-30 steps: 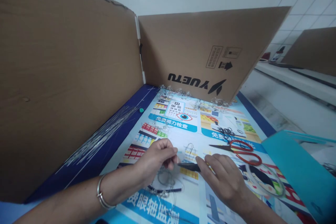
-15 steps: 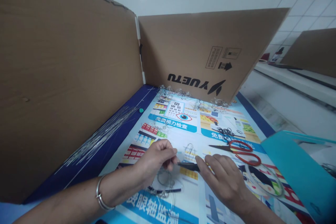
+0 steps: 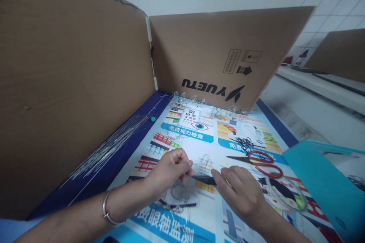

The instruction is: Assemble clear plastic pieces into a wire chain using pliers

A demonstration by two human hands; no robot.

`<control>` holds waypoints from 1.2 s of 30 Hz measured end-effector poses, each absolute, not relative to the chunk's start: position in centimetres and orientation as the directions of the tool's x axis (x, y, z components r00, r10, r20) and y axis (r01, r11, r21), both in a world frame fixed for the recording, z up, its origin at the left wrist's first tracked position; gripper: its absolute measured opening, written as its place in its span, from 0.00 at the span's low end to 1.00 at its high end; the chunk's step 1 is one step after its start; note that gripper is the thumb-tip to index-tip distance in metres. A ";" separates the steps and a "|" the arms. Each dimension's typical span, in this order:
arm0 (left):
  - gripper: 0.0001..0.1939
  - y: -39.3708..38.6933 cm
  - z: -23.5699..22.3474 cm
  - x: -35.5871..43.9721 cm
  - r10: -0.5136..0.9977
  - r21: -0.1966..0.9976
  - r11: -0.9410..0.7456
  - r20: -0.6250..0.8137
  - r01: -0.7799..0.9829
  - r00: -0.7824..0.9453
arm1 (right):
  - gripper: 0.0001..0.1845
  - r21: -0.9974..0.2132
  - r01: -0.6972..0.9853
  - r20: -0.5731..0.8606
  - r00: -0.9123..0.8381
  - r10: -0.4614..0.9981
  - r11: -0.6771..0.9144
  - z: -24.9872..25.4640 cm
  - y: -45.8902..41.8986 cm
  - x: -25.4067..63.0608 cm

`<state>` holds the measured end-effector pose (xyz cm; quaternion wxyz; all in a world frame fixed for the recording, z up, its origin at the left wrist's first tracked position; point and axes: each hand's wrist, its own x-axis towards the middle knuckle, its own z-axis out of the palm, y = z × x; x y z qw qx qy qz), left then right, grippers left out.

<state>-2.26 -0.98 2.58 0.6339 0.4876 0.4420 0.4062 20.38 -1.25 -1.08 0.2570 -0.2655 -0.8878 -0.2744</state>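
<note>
My left hand (image 3: 175,167), a bangle on its wrist, is closed in a pinch on a thin wire (image 3: 192,171), of which only a short bit shows. My right hand (image 3: 242,191) is wrapped round what look like needle-nose pliers (image 3: 203,179); their handles are hidden in the palm. The dark narrow jaws point left and reach the wire at my left fingertips. Just below lies a loose cluster of wire loops and clear beads (image 3: 178,197). A bent wire piece (image 3: 205,160) rests beyond the jaws.
Red-handled scissors (image 3: 265,163) lie right, near black rings (image 3: 244,141) and a wire coil (image 3: 296,193). A turquoise box (image 3: 316,174) stands at the right edge. Straight wires (image 3: 111,146) lie left. Cardboard panels (image 3: 211,49) wall the back and left; wire pieces (image 3: 189,98) line the back panel.
Both hands keep nearly the same place and grip, with the jaws still at the left fingertips. The whole view shifts very slightly.
</note>
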 end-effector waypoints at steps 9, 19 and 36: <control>0.10 -0.8 2.9 -3.1 0.935 0.993 -0.030 -0.014 0.118 0.355 | 0.09 0.210 0.603 0.618 -0.692 0.373 0.770 0.0 -1.5 19.5; 0.07 -0.9 3.8 -3.7 0.891 0.887 -0.295 0.122 0.355 0.437 | 0.07 -0.080 0.573 0.572 -0.644 0.508 0.816 0.4 -1.6 19.1; 0.06 0.0 3.8 -4.0 0.865 0.860 -0.289 0.046 0.421 0.499 | 0.08 -0.040 0.632 0.546 -0.635 0.547 0.774 0.4 -1.5 19.4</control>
